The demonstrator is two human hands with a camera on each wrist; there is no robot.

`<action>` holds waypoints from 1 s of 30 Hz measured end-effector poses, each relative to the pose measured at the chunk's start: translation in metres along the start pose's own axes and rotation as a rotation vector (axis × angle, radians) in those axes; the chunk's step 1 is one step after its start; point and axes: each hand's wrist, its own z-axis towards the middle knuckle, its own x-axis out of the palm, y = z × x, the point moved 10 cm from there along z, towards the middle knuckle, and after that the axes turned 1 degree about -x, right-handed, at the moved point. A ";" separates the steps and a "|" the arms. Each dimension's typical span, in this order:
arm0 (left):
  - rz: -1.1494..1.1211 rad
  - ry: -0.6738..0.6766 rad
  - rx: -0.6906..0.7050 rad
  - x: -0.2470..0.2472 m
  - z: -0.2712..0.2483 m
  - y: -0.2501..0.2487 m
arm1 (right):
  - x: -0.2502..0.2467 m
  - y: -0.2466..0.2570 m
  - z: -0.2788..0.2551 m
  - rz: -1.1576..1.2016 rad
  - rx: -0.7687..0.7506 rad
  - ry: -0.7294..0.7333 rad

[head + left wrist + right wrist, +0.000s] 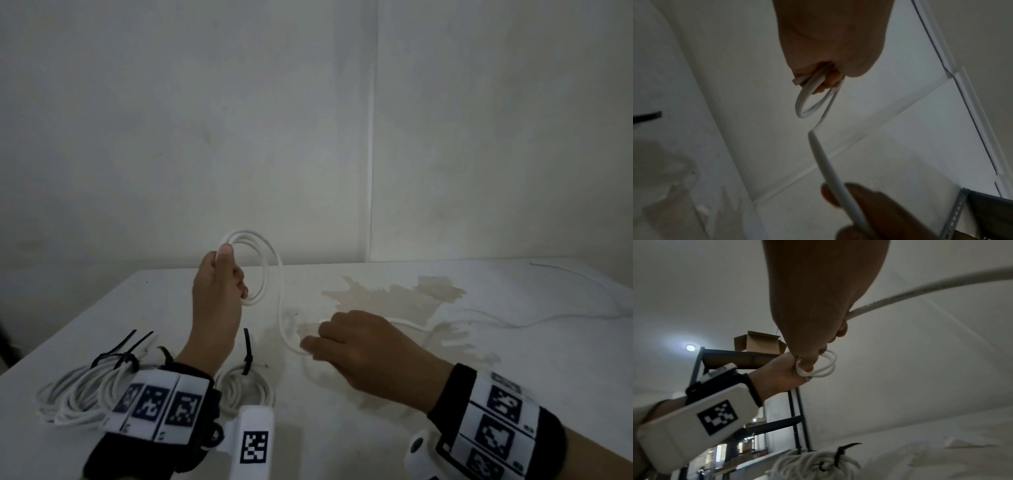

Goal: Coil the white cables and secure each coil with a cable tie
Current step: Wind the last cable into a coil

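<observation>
done: two tied coils (82,394) on bench (445,428) | third: left hand (214,291) gripped small coil (260,270), right hand (359,346) pinched loose white cable (513,323) | tie left

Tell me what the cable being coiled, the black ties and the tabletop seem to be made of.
White cable: likely smooth plastic-jacketed wire; it bends in springy loops in the left hand.
Black cable ties: probably nylon; thin stiff strips with tails sticking up.
Table: matte white, perhaps laminate or painted board; brownish stain, material unclear.
</observation>
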 end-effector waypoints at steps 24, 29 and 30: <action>0.086 0.402 -0.107 0.066 -0.054 0.026 | -0.010 -0.014 0.023 0.409 0.167 0.068; 0.145 0.559 -0.137 0.079 -0.071 0.026 | -0.015 -0.051 0.009 0.627 0.446 -0.031; 0.126 0.580 -0.172 0.082 -0.075 0.027 | -0.019 -0.057 0.008 0.641 0.464 -0.071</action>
